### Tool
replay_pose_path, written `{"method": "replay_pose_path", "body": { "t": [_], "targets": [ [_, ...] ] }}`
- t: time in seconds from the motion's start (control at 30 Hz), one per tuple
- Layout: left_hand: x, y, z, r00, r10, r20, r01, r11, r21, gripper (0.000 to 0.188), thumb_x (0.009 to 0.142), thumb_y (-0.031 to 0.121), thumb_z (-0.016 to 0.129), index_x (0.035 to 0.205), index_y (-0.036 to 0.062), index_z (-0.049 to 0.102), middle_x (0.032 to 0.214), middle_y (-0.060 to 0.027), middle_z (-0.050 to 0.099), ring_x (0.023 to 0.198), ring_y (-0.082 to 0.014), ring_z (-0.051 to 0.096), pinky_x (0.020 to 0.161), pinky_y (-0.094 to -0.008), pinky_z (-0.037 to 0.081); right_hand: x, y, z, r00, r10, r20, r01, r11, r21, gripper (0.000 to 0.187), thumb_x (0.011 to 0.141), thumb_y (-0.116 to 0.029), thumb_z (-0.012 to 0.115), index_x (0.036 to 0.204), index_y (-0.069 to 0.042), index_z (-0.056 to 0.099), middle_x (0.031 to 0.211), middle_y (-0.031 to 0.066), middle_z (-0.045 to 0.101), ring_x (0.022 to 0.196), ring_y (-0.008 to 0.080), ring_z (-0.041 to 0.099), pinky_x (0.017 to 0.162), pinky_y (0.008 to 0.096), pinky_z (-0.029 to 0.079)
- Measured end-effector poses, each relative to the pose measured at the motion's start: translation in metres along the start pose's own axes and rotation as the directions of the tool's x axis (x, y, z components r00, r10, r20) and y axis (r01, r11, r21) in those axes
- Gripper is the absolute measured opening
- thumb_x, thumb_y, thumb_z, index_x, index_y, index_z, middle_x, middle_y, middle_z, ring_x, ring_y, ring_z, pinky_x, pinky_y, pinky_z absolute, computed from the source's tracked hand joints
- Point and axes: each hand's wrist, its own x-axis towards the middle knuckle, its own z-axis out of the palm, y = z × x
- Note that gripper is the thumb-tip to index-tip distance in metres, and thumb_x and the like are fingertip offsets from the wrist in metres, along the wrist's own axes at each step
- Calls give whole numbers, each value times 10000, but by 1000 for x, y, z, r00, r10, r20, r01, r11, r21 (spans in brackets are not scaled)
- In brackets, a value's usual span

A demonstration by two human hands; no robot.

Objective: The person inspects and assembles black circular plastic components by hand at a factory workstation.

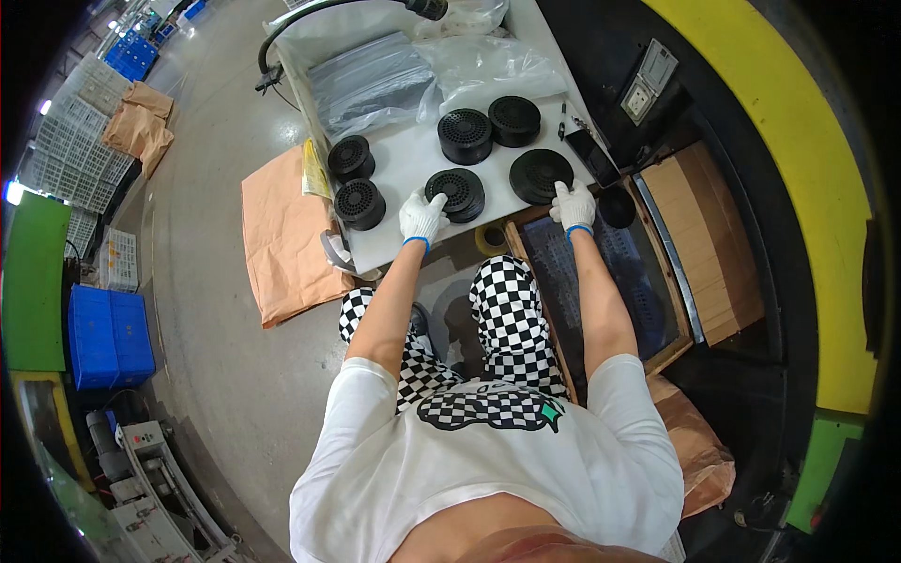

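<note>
My left hand [422, 217], in a white glove with a blue cuff, grips the near left edge of a short stack of round black perforated discs [457, 190]. On the right, my gloved right hand [573, 205] pinches the near right rim of another round black disc stack [539, 174], whose top looks more solid. Both stacks rest on the white tabletop [394, 246]. Behind them stand two taller black stacks [465, 134] [514, 119]. At the table's left are two smaller ones, a far stack [351, 157] and a near stack [359, 203].
Clear plastic bags [371, 80] cover the table's far part. A dark phone-like device [591, 155] lies at its right edge. Below sits a wooden-framed drawer [610, 281] holding a dark round piece [617, 206]. Brown paper [286, 239] hangs at the left; a lamp arm [310, 17] arches behind.
</note>
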Motion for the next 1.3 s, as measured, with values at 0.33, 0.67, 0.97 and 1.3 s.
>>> {"method": "replay_pose_path", "body": {
  "t": [0.33, 0.67, 0.97, 1.3],
  "targets": [
    [-9, -41, -28, 916, 362, -171, -309, 912, 271, 464, 812, 317, 505, 1144, -6, 479, 863, -178, 607, 722, -236, 600, 653, -321, 468, -71, 35, -28, 977, -193, 92, 212, 802, -559, 440, 845, -410, 389, 991, -27, 548, 940, 220, 572, 894, 385, 531, 773, 428, 410],
    [-149, -136, -1, 789, -315, 527, 583, 653, -483, 181, 813, 191, 506, 924, 49, 495, 635, -64, 536, 480, -180, 517, 443, -267, 425, -177, 169, -73, 995, -19, 101, 94, 564, -821, 494, 865, -451, 287, 874, -28, 542, 851, 234, 567, 771, 415, 543, 681, 478, 423],
    [-193, -154, 15, 689, -435, 580, 654, 718, -239, 206, 803, 208, 526, 928, 43, 524, 666, -80, 561, 487, -173, 540, 424, -272, 438, -113, 305, -96, 922, -243, 303, 385, 670, -635, 391, 838, -303, 357, 1186, -131, 408, 997, 168, 511, 885, 343, 504, 712, 427, 429],
    [-193, -183, 2, 719, -480, 503, 634, 750, -190, 187, 808, 238, 531, 890, 70, 537, 667, -63, 566, 490, -162, 553, 425, -254, 452, -153, 211, -58, 911, 92, 402, 329, 425, -843, 415, 825, -289, 377, 1203, -119, 382, 989, 190, 516, 852, 362, 522, 678, 452, 434]
  ]
}}
